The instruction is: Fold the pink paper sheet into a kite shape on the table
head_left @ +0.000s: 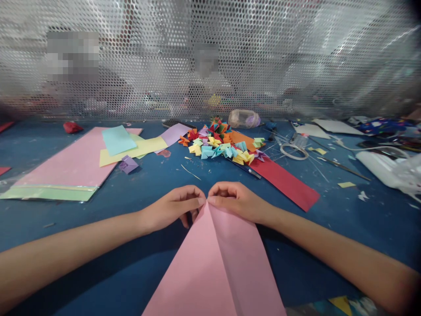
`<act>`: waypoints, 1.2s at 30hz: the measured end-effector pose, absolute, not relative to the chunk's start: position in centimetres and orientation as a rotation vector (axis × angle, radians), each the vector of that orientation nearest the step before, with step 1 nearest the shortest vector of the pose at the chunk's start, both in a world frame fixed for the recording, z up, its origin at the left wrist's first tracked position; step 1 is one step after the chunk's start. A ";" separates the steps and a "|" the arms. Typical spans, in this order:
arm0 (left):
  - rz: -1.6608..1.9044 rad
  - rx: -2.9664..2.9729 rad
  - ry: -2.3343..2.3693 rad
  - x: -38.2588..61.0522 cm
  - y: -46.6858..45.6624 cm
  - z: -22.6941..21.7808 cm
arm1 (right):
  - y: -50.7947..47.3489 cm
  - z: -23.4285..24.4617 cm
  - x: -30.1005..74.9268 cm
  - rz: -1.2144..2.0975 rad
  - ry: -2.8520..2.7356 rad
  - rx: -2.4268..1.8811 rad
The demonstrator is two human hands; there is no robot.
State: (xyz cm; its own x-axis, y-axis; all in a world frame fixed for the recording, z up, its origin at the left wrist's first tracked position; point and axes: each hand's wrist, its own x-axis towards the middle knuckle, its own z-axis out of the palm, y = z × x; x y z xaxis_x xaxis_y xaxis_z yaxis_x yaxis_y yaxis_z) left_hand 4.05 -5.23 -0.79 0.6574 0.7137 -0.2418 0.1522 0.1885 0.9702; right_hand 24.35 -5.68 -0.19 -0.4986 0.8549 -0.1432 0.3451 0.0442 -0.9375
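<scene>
I see the blue table (138, 267) filling the view, backed by a perforated metal screen (296, 57) with people blurred behind it. The biggest sheet on it is a pink one (70, 164) at far left, lying on a pale green sheet (46, 193); a yellow sheet (144, 148) and a light blue sheet (117, 139) overlap its far corner, and a lilac sheet (176, 133) lies just beyond them.

Right in front of me lies the pink paper (217, 267), folded to a point at its far end with a crease running down the middle. My left hand (174, 206) and right hand (235, 199) meet at that tip, both pinching it between thumb and forefinger, fingertips touching each other, the other fingers curled in.

Beyond the hands, a red strip (286, 182) runs diagonally on the table, with a pen (246, 169) beside its near edge. At its far end sits a heap of small folded pieces (220, 142) in many colours. To the right lies a tape ring (294, 151), and a small purple scrap (128, 164) sits near the yellow sheet.
</scene>
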 end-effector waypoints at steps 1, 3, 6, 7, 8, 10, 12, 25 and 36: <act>0.464 1.351 0.807 4.1 -5.2 -0.8 | -5.7 -0.1 24.3 1.466 -1.864 -1.207; 0.468 1.349 0.805 4.0 -5.2 -0.9 | -5.6 0.0 24.3 1.480 -1.854 -1.221; 0.470 1.349 0.802 4.0 -5.2 -0.9 | -5.6 0.0 24.3 1.492 -1.846 -1.234; 0.471 1.349 0.801 4.0 -5.2 -0.9 | -5.6 0.0 24.3 1.496 -1.844 -1.231; 0.473 1.348 0.800 4.0 -5.3 -0.9 | -5.5 0.0 24.3 1.500 -1.845 -1.226; 0.474 1.349 0.799 4.0 -5.3 -0.9 | -5.5 0.0 24.3 1.506 -1.848 -1.217; 0.475 1.351 0.798 4.0 -5.3 -0.9 | -5.5 -0.1 24.4 1.506 -1.854 -1.208; 0.459 1.327 0.816 4.0 -5.3 -0.7 | -5.5 -0.1 24.4 1.500 -1.878 -1.220; 0.431 1.280 0.822 3.9 -4.9 -0.2 | -5.2 -0.1 24.3 1.521 -1.837 -1.215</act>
